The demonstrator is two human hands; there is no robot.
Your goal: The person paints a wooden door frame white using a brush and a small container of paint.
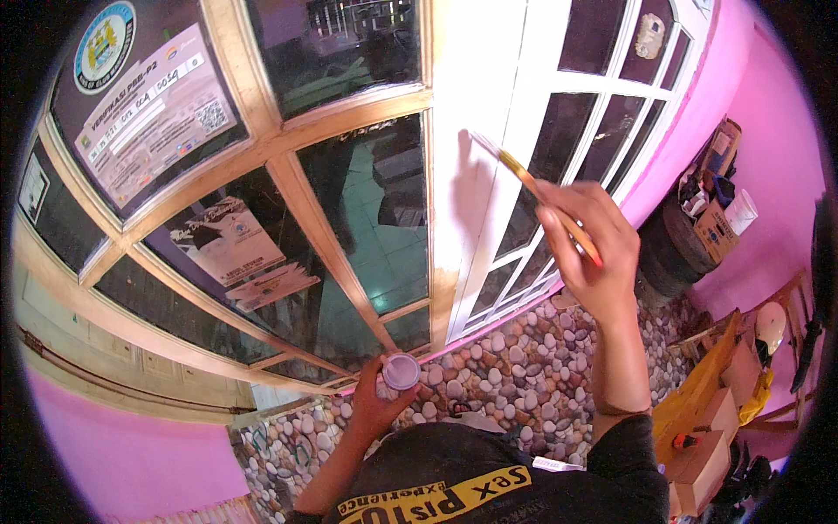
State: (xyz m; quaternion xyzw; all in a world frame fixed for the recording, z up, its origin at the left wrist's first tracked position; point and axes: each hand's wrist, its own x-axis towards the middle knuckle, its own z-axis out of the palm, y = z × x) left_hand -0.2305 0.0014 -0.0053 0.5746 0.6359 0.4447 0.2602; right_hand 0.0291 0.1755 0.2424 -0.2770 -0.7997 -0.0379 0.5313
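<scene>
A: Start near us. Our left hand (pixel 377 403) is closed round a small paint cup (pixel 401 370), held low, below the post (pixel 471 157) and just left of its foot. The cup is upright, its pale top facing us.

B: And our right hand (pixel 592 253) is up to the right of the post, fingers pinched on a brush (pixel 534 188). The handle runs orange to yellow, and the bristle end sits on or just at the post's right edge — we cannot tell whether it truly touches.

A: So we judge the step as painting the post white. The upper stretch looks covered; the foot of the post, near the cup, shows bare wood.

B: Agreed. Left of the post, the window frame (pixel 288 188) is all unpainted wood. Right of it, the white frame (pixel 602 87) looks done.

A: What does the next stroke call for, in our view?

B: A steady drag down along the post's edge, keeping bristles off the dark glass (pixel 384 218) on its left. If the brush runs dry, it has to come down to the cup — so the left hand should hold that level.

A: Farther off, right of the post past the pink wall (pixel 768 113), there are boxes (pixel 716 410) stacked on the floor. Nothing there bears on the stroke.

B: Below the post, the pebble-pattern wall (pixel 524 367) could catch drips.
</scene>
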